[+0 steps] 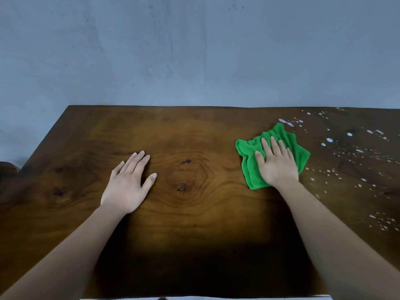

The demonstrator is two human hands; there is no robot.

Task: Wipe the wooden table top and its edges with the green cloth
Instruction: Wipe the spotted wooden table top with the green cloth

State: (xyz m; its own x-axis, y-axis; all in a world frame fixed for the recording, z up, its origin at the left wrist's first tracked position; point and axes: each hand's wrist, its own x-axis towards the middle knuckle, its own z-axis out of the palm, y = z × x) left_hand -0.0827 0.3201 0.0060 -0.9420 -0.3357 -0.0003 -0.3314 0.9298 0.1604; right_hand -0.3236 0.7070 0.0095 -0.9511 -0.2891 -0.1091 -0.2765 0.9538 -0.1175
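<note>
A dark wooden table top (186, 135) with knots in its grain fills the lower half of the view. The green cloth (249, 161) lies crumpled on the right part of it. My right hand (277, 163) presses flat on the cloth, fingers spread and pointing away from me. My left hand (127, 182) rests palm down on the bare wood at centre left, fingers apart, holding nothing. White droplets and specks (350, 148) are scattered over the table's right side, just beyond the cloth.
A grey-blue wall (194, 50) stands right behind the table's far edge. The table's left edge (43, 139) runs diagonally toward me, with grey floor beside it. The near edge (194, 296) shows at the bottom of the view.
</note>
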